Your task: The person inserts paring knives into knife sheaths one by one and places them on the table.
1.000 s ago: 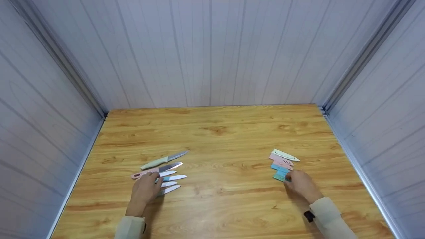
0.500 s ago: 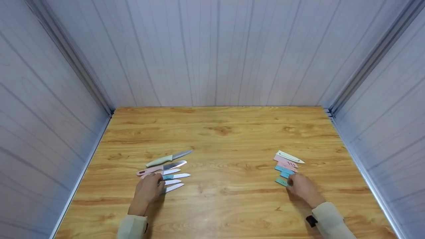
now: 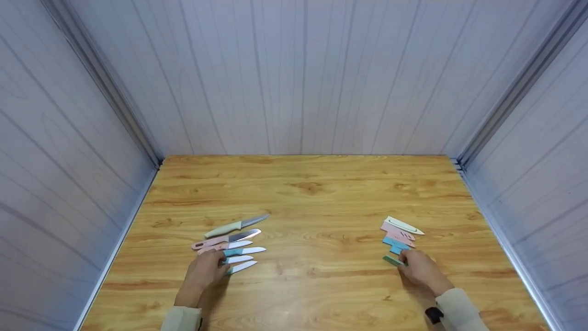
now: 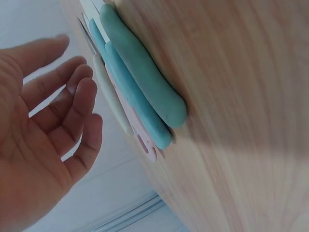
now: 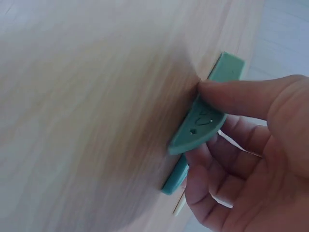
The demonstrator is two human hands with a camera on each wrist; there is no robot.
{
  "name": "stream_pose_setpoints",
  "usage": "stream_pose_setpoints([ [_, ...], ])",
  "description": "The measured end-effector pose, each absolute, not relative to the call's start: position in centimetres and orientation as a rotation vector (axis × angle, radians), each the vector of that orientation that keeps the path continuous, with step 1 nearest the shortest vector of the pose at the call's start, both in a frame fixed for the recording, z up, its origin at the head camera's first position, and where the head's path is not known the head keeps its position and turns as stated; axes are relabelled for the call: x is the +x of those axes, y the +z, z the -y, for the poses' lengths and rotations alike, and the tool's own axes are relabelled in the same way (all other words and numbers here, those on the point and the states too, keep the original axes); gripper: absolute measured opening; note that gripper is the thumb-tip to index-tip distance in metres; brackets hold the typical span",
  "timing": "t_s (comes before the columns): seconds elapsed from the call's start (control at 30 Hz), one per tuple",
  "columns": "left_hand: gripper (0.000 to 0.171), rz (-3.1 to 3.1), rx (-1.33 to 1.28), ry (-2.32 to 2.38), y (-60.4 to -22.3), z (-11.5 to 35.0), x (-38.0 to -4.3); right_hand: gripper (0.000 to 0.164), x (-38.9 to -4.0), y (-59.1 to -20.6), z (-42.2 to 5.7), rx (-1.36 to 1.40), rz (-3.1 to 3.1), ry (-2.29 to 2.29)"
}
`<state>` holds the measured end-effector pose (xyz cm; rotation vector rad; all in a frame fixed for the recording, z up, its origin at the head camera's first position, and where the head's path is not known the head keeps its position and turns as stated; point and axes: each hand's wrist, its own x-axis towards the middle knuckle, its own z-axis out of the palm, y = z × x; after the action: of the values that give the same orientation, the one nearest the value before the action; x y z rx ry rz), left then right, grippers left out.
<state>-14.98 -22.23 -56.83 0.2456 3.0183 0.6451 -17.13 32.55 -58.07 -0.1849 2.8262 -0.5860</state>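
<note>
My right hand [image 3: 423, 271] pinches a green knife sheath [image 5: 230, 66] between thumb and fingers. In the right wrist view it is tilted up on its edge, a blue sheath [image 5: 175, 178] lying behind it. My left hand [image 3: 203, 273] hovers over a row of knives, fingers loosely curved and holding nothing. The left wrist view shows a gap between these fingers and the green knife handle [image 4: 145, 67] and blue knife handle [image 4: 133, 94]. Farther back lie a pink-handled knife [image 3: 214, 242] and a cream-handled knife [image 3: 223, 229]. The left hand hides several handles in the head view.
A cream sheath [image 3: 404, 225], pink sheaths [image 3: 396, 231] and blue sheaths [image 3: 395, 242] overlap in a row beyond my right hand. The knife blades [image 3: 253, 250] point right across the wooden table [image 3: 303, 202]. Panelled walls [image 3: 294, 78] stand at the back and both sides.
My right hand has drawn the green sheath away from the blue ones towards me and tilted it up. The left hand stays over the knives. The head view has shifted slightly.
</note>
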Motion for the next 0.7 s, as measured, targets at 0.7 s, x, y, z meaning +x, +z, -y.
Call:
stream_pose_setpoints([
  [0.7,0.017,-2.936,0.266,0.603,-58.5,22.8,-14.7,0.006,-18.3,-55.8,-31.2,-0.195,-2.92,-0.895],
])
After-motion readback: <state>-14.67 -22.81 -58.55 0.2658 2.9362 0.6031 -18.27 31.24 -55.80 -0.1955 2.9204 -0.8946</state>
